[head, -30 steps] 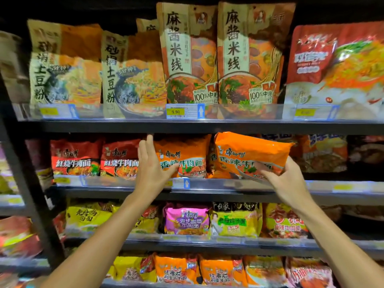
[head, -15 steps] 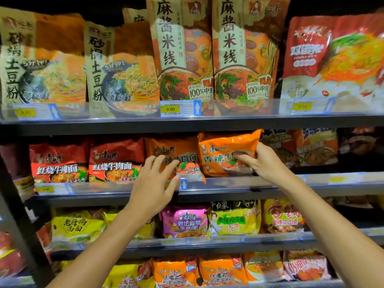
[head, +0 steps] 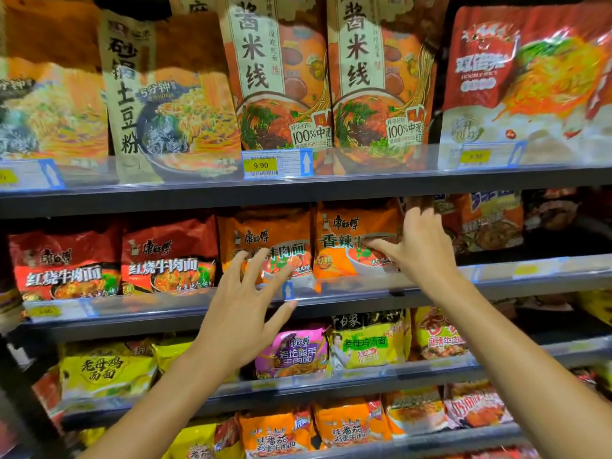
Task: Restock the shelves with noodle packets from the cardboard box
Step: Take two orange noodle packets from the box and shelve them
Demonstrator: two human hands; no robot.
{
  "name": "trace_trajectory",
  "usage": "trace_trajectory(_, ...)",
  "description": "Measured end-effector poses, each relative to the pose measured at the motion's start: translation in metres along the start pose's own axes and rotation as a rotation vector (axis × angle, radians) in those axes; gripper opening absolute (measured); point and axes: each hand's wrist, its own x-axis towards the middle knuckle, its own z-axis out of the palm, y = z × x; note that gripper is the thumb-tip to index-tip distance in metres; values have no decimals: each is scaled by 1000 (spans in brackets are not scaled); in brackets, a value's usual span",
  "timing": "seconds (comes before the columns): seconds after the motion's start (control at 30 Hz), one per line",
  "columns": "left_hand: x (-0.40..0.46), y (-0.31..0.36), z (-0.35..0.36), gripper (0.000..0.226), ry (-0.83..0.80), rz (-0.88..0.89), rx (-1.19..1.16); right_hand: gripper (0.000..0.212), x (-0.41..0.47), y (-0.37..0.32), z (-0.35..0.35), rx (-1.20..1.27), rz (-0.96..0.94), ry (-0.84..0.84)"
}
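Observation:
An orange noodle packet [head: 351,240] stands upright on the second shelf [head: 496,279], beside another orange packet [head: 265,240] to its left. My right hand [head: 419,250] grips the first packet at its right edge, thumb across the front and fingers curled over the top corner. My left hand [head: 245,313] hovers with fingers spread in front of the left orange packet and the shelf rail, holding nothing. The cardboard box is out of sight.
Two red noodle packets [head: 116,260] fill the second shelf's left side. Tall noodle bags [head: 275,77] stand on the top shelf behind a price tag [head: 276,164]. Yellow, purple and orange packets [head: 291,352] line the lower shelves. A dark upright post [head: 20,392] stands at the left.
My right hand has pushed the orange packet from a tilt in the air back onto the second shelf, upright. My left hand has spread its fingers. The view has moved closer.

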Motion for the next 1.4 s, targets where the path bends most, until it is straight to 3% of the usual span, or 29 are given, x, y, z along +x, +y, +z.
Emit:
trace_trajectory(0.1,2,6,4,57,-13,46,7,47,-27,-10,14,49,-283,131)
trace_trajectory(0.27,6,13,5,63,-76,-27,12,60,-44,-17,36,75,-385,-221)
trace_trajectory(0.5,12,22,2,72,-150,-100,24,61,-25,-4,17,161,-447,-381)
trace_trajectory(0.7,9,16,-5,69,-176,-79,-10,62,-37,8,16,146,-466,-384)
trace_trajectory(0.8,-1,9,-17,63,-104,-95,-42,62,-48,5,18,267,-425,-253)
trace_trajectory(0.93,-34,-5,-31,58,2,-93,-72,47,-67,-15,13,480,-580,-79)
trace_trajectory(1.13,-131,-40,-53,41,121,-155,-91,46,-125,-102,22,745,-786,-246)
trace_trajectory(1.23,-200,-71,-66,43,-8,-300,-35,46,-155,-159,35,792,-848,-401)
trace_trajectory(1.4,-332,-129,-93,73,-374,-637,59,60,-212,-262,53,702,-977,-662)
